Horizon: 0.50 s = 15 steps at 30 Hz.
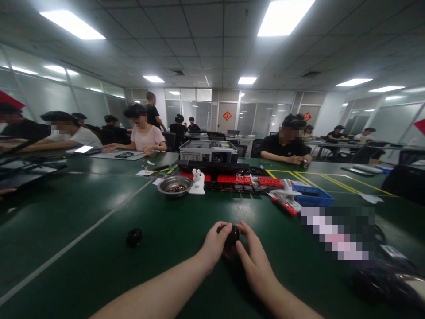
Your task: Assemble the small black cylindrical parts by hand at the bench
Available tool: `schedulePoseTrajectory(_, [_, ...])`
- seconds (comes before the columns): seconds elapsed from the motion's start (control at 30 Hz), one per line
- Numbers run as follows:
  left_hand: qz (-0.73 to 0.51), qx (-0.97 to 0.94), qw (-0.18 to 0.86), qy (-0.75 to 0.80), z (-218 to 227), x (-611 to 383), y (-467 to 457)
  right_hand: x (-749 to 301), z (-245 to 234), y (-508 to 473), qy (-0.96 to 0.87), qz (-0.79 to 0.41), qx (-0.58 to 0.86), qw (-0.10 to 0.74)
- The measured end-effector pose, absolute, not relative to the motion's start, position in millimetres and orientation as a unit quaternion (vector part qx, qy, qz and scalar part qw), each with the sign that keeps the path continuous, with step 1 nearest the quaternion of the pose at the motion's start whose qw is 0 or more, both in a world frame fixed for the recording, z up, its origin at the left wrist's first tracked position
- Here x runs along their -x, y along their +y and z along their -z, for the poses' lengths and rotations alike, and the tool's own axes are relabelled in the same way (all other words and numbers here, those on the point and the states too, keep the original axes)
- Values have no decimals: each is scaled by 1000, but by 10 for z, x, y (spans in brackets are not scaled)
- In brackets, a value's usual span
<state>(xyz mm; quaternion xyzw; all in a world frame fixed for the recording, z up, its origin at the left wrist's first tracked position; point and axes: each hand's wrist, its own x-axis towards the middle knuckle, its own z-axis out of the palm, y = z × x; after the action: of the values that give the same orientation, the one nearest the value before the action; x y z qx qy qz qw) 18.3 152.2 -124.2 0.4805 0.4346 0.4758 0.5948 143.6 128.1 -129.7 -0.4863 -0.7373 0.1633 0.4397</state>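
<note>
Low over the green table, my left hand (215, 246) is closed around a small glossy black round object (233, 235); its thumb lies across the top. My fingers hide much of it, so its exact kind does not show. My right hand (254, 254) is at its right side, thumb and forefinger spread apart, with the fingertips at the object's edge. Whether they press on it is hard to see. Another black, rounded, ring-like piece (134, 237) lies by itself to the left of my hands.
Ahead stand a metal bowl (175, 186) of small parts, a white stand (198, 182), red-and-black strips (237, 179) and an open computer case (208, 153). Red-handled pliers (283, 206) and a blue tray (314, 196) sit right. Black items (381, 279) fill the near right. Several people work around.
</note>
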Motion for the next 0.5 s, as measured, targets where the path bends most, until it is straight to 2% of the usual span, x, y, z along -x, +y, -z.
schedulePoseTrajectory(0.1, [-477, -477, 592, 441, 1257, -195, 1527, -1460, 1338, 1356, -664, -257, 548, 438])
schedulePoseTrajectory(0.23, [-456, -538, 543, 455, 1269, -202, 1489, -1486, 1327, 1408, -639, -344, 549, 415])
schedulePoseTrajectory(0.37, [-448, -569, 529, 442, 1281, -200, 1453, -1477, 1273, 1381, -662, -330, 538, 404])
schedulePoseTrajectory(0.5, [-481, -535, 532, 446, 1289, -198, 1464, -1468, 1257, 1333, -711, -233, 509, 425])
